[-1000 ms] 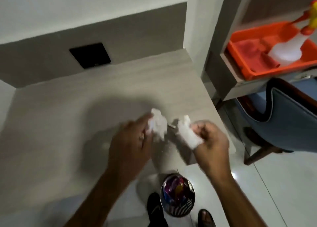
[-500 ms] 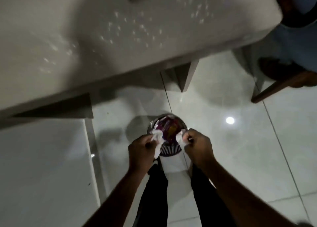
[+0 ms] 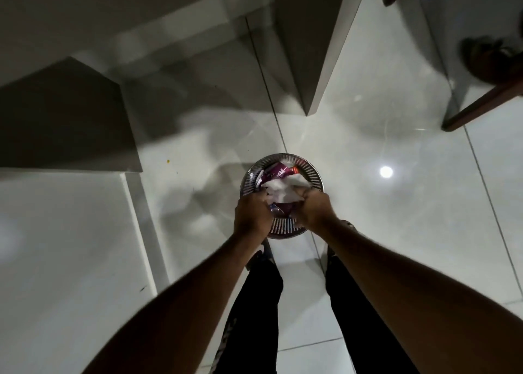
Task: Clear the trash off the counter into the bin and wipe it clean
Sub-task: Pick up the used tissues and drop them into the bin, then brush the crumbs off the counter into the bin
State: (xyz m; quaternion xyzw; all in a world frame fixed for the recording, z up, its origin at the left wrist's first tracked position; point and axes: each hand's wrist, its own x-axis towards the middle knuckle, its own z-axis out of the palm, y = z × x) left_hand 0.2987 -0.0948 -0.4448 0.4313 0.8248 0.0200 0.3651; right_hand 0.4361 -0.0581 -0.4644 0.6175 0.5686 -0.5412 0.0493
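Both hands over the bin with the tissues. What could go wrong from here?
1. The bin already looks full of wrappers, so the tissues may sit on top and roll onto the floor.
2. The left hand and right hand are pushing down at the rim; the small bin could tip.

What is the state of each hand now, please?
Left hand: closed on the white tissue, over the bin.
Right hand: closed on the same tissue.

Bin [image 3: 316, 175] mouth seems packed; open floor [image 3: 396, 218] rings it.
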